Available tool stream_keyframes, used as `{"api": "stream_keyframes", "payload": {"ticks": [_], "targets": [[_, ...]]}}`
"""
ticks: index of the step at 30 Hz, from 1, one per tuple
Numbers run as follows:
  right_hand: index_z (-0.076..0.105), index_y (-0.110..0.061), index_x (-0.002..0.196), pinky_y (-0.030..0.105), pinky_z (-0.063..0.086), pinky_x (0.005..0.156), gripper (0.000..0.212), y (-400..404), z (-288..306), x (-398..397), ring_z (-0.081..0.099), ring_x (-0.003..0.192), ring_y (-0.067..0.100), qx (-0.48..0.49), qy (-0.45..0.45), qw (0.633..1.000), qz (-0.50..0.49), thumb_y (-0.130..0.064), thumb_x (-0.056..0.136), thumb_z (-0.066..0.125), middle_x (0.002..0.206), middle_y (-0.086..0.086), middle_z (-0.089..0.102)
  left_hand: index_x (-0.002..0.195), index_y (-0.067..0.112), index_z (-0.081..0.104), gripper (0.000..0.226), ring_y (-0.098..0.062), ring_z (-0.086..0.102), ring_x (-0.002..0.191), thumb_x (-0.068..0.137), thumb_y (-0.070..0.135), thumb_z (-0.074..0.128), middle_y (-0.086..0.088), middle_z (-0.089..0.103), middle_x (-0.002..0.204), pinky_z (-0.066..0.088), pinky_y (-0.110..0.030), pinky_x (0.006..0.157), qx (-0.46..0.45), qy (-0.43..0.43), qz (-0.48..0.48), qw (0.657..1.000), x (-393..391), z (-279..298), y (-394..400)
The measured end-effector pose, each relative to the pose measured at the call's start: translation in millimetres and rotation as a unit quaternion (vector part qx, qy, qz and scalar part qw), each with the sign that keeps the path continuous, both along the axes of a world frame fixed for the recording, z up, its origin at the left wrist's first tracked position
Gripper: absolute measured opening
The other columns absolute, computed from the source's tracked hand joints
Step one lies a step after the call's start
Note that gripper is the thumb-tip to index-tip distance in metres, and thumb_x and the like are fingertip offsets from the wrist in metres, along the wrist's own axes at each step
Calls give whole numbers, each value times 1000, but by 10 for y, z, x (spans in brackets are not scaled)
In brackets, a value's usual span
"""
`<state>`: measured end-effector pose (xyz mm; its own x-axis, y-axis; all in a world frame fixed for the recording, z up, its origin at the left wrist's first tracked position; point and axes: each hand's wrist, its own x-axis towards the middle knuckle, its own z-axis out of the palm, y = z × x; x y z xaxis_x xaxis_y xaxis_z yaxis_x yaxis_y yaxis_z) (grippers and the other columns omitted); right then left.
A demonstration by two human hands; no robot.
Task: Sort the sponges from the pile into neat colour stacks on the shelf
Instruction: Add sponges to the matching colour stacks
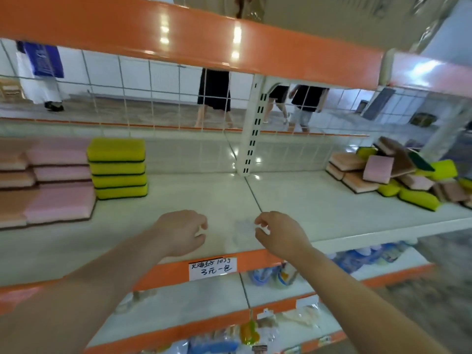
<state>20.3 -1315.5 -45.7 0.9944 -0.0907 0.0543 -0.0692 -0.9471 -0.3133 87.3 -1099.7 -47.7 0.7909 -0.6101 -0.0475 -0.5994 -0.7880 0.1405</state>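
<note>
- The white metal shelf (204, 200) under my hands looks smooth and shiny.
- The yellow foam sponges (118, 168) look soft and matt.
- The orange shelf edge (178, 44) is glossy.

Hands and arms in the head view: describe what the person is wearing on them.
Nothing is worn that shows. The left hand and right hand are bare, with no gloves, rings or watch visible. Both forearms are bare up to the frame's edge, so no sleeve shows on either arm.

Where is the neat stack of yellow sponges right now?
In the head view, the stack of yellow rectangular sponges stands on the left of the white shelf, right beside the pink sponge stacks.
</note>
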Motion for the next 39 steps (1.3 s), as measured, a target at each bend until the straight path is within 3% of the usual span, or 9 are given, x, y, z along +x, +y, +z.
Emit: {"api": "stream_keyframes", "payload": {"ticks": [18, 22, 29, 32, 39], "targets": [[58, -20, 117, 25, 43, 80, 30, -816, -146, -536, 56, 102, 17, 2, 15, 975, -221, -29, 90, 48, 116, -2, 59, 123, 25, 52, 32, -12, 50, 108, 94, 36, 43, 6, 56, 118, 35, -22, 77, -19, 9, -199, 980, 236, -82, -1088], [58, -20, 116, 24, 38, 74, 29, -1101, -167, -724, 57, 103, 20, -14, 24, 965, -261, -27, 91, 47, 117, -1, 60, 123, 25, 52, 32, -11, 49, 109, 94, 35, 43, 6, 56, 118, 32, -20, 75, -16, 9, -231, 973, 153, -91, -1472], [59, -17, 108, 24, 37, 65, 24, -1711, -112, -971, 55, 85, 21, -36, 39, 956, -289, -26, 92, 43, 106, 3, 63, 124, 25, 51, 33, -11, 50, 109, 94, 37, 42, 8, 57, 117, 35, -22, 77, -15, 0, -243, 970, 4, -78, -2167], [59, -19, 111, 28, 45, 71, 25, -2014, -74, -1083, 58, 94, 22, -41, 36, 956, -287, -26, 91, 45, 106, 1, 64, 124, 26, 51, 32, -11, 50, 108, 94, 36, 42, 8, 57, 117, 34, -22, 76, -13, 0, -238, 971, -68, -81, -2484], [59, -19, 107, 28, 46, 68, 23, -2753, -31, -1352, 60, 91, 22, -40, 38, 958, -283, -26, 89, 47, 103, 1, 64, 122, 28, 52, 32, -11, 51, 104, 93, 38, 44, 9, 57, 116, 32, -19, 72, -22, 6, -228, 973, -312, -96, -3225]]}}
